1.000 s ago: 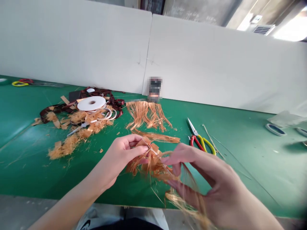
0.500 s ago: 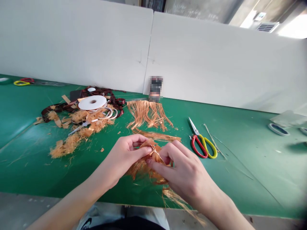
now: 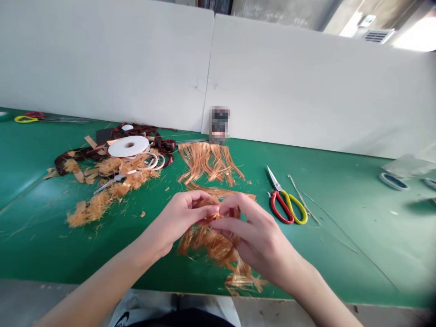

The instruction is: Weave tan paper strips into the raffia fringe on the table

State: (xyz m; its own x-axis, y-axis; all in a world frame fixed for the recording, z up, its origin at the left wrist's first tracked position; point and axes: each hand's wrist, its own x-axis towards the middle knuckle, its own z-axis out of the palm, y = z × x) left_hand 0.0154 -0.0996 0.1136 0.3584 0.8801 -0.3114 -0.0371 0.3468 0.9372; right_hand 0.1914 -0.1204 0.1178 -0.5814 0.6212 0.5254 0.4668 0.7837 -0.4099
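Observation:
A bundle of orange fringed fibre strip (image 3: pixel 213 243) hangs between both my hands, just above the front of the green table (image 3: pixel 340 236). My left hand (image 3: pixel 182 218) pinches its top end, fingers closed. My right hand (image 3: pixel 252 238) meets it from the right, thumb and fingers closed on the same strip, with loose strands trailing below the palm towards the table's edge.
Red-and-yellow scissors (image 3: pixel 284 202) lie right of my hands, thin wires (image 3: pixel 303 200) beside them. Flat orange fringe pieces (image 3: pixel 207 163) lie behind. A white tape roll (image 3: pixel 129 146), dark ribbon and orange scraps (image 3: pixel 98 200) sit at left. White partition boards (image 3: pixel 272 81) stand along the back.
My right hand has moved left and closed in against my left hand, drawing the strip's trailing strands in with it. The left hand has stayed in place.

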